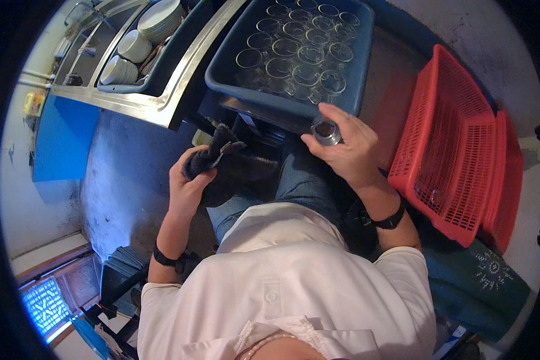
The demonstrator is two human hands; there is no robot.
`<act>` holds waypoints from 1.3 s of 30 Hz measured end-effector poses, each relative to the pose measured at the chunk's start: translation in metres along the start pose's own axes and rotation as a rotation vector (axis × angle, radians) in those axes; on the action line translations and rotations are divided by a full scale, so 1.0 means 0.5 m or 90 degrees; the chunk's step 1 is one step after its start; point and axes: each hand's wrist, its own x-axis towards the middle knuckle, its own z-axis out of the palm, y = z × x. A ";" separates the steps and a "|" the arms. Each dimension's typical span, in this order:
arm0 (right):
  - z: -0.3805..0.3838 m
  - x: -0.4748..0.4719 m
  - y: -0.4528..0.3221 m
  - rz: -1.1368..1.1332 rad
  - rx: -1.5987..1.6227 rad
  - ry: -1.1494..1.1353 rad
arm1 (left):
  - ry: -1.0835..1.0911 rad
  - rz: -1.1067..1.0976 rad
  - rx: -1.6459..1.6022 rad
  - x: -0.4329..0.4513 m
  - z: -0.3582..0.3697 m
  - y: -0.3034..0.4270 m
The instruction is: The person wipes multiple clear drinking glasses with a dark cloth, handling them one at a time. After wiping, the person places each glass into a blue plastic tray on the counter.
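A dark cloth [207, 155] is bunched in my left hand [186, 180], and its loose end hangs over my lap. Between the thumb and fingers of my right hand [353, 148] is a small clear glass [327, 132], its round end facing up toward me. That hand is just short of the near rim of a blue plastic tub [270, 96]. Inside the tub stand many clear glass cups [310, 55], packed in rows with their round rims up.
Red plastic baskets [450, 171] stand at my right. At upper left, a stainless steel sink [162, 105] holds a blue tub [155, 74] with stacked white plates [159, 20] and white bowls [135, 46]. A green cloth [468, 274] lies below the baskets.
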 end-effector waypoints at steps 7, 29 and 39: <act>-0.027 0.110 -0.005 0.163 0.136 -0.036 | 0.137 -0.230 0.059 -0.015 -0.021 -0.315; -0.019 0.452 -0.116 -0.248 0.202 0.068 | 0.211 -0.275 0.272 -0.117 -0.062 -0.558; -0.024 0.435 -0.275 -0.692 -0.078 0.204 | 0.231 -0.289 0.277 -0.157 -0.092 -0.569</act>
